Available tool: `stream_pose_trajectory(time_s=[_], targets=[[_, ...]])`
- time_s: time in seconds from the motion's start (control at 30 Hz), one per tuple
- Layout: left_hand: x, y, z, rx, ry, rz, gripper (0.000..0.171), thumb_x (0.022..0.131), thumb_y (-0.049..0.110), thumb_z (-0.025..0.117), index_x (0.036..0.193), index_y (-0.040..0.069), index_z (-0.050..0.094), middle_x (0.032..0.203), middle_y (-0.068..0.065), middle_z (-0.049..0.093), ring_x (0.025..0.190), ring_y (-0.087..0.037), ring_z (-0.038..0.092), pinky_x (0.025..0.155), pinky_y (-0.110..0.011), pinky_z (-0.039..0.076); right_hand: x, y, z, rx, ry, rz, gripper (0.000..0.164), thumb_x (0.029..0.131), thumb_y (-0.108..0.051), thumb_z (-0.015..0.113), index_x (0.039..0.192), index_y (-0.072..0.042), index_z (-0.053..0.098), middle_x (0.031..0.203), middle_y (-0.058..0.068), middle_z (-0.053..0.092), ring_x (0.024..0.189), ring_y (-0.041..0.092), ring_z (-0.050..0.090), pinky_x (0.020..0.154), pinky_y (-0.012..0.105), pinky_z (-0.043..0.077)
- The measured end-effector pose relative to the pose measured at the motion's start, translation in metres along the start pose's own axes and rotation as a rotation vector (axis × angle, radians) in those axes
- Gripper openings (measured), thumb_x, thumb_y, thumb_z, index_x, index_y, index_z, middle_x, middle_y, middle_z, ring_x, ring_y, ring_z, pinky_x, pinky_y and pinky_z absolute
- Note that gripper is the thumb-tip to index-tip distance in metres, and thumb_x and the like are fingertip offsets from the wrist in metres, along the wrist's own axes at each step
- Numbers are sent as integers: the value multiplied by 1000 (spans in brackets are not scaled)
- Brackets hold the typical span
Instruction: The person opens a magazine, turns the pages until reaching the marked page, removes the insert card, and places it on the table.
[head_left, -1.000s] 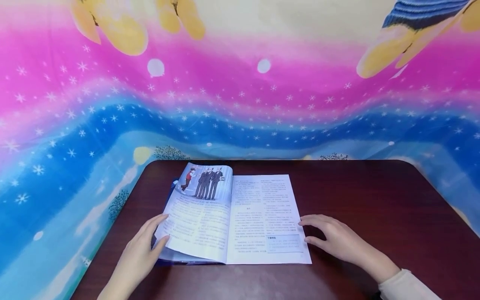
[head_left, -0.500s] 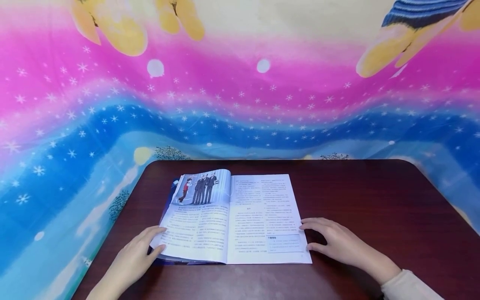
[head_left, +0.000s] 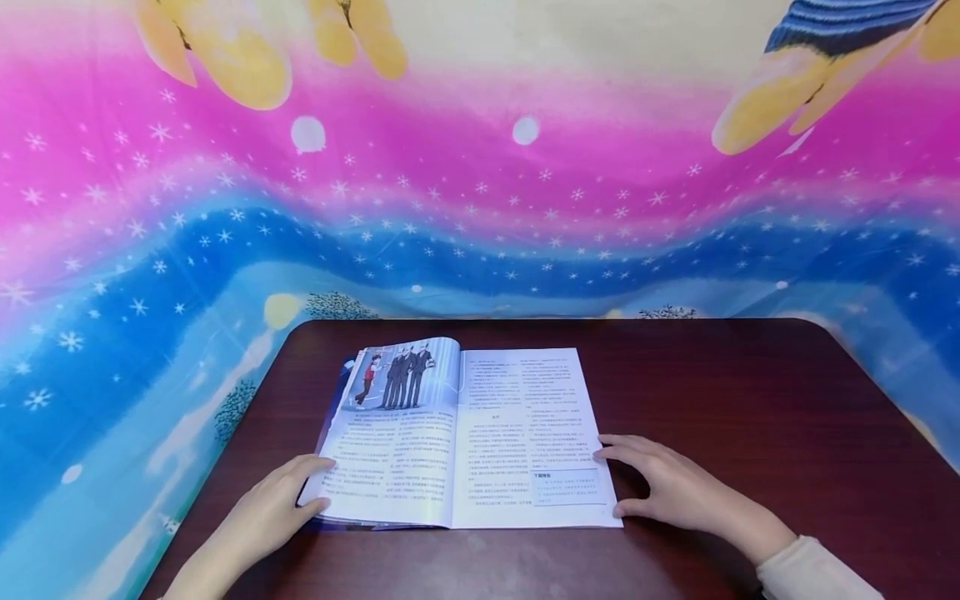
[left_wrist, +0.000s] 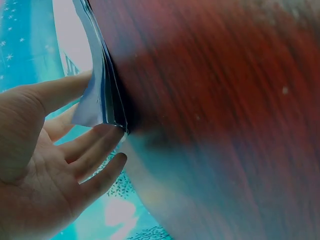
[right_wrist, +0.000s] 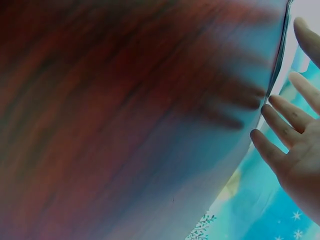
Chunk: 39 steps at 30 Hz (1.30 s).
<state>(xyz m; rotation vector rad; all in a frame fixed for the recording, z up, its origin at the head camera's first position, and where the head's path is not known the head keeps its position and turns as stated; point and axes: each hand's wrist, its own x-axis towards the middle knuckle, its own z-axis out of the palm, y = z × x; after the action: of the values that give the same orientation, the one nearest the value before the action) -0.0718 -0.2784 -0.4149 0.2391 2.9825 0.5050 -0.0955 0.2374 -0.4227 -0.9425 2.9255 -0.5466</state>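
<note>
An open magazine lies on the dark table, with a picture of suited figures at the top of its left page. That left side bows up near the spine. My left hand holds its lower left edge, index finger and thumb at the page margin. In the left wrist view, the lifted page corners sit between the thumb and the fingers of the left hand. My right hand rests at the right page's lower edge, its fingers loosely extended. The right wrist view shows spread fingers of the right hand beside the magazine's edge.
The glossy brown table has rounded far corners. Behind and beside it hangs a pink and blue cloth printed with snowflakes. Dark blue lower layers of the magazine show past its left page.
My left hand has moved down and slightly left, and the left page it holds has come down flatter. The right hand stays at the right edge, nearly still.
</note>
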Motion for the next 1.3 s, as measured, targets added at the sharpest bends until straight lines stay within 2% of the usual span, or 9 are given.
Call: stream_pose_trajectory(time_s=[0.27,0.57,0.97,1.13,1.3], targets=[[4,-8,2,58,-11,50,50,80,20,83,124,3,65,138,-22,52,125,-44,50,94,-61,45,3,-2,2,3,-32,36,67,74,-35,88,131,-12,63,147,12,49,132,33,47,98,53,45],[4,-7,3,65,-18,19,48,81,19,83,124,5,66,135,-21,56,124,-44,50,96,-62,43,6,-13,0,-59,-49,57,63,77,-37,85,130,-10,64,145,14,50,128,36,51,94,56,47],[3,-7,3,84,-9,33,47,81,22,83,123,9,67,137,-20,55,125,-43,50,94,-62,44,17,-16,0,-63,51,103,50,80,-32,84,123,-12,68,137,14,58,122,34,56,94,54,48],[2,-6,1,123,23,72,44,80,24,83,121,12,69,134,-16,59,123,-40,54,94,-61,45,22,-19,-2,-56,103,104,48,77,-31,85,119,-12,70,134,12,60,121,33,57,94,53,49],[0,0,-1,138,115,147,41,81,22,82,119,14,70,131,-10,62,121,-37,57,94,-59,46,25,-22,-6,-56,143,104,47,76,-30,87,116,-13,70,133,12,61,121,32,58,94,53,49]])
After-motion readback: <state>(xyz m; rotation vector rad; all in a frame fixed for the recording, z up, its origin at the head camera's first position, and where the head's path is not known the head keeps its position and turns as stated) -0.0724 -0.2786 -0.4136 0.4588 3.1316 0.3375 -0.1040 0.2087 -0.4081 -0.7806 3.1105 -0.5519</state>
